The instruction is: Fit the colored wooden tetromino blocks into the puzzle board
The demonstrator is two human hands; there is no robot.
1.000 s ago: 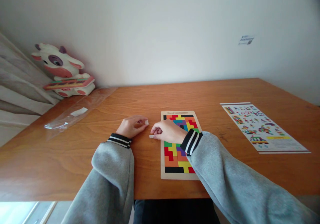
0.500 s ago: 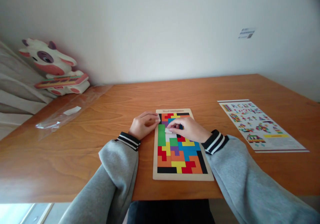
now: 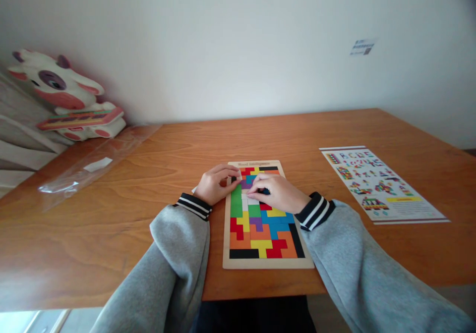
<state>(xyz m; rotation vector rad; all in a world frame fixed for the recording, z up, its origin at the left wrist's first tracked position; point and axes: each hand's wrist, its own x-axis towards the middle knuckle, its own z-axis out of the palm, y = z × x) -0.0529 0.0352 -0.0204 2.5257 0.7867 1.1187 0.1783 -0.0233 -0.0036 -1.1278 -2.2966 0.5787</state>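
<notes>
Wooden and flat, the puzzle board (image 3: pixel 266 262) looks light and stiff, its white piece (image 3: pixel 248 200) best pinched by its thin edges, where we press it with our right hand (image 3: pixel 277 193) while our left hand (image 3: pixel 215 184), fingers curled, steadies the board's left edge on the bench (image 3: pixel 148 214).

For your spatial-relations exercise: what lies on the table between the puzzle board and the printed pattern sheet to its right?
In the head view, only bare wooden table separates the puzzle board from the pattern sheet; nothing rests there.

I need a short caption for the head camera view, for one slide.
Both hands, left hand and right hand, rest on a colourful block puzzle board on a wooden table, instruction sheet alongside.
</notes>
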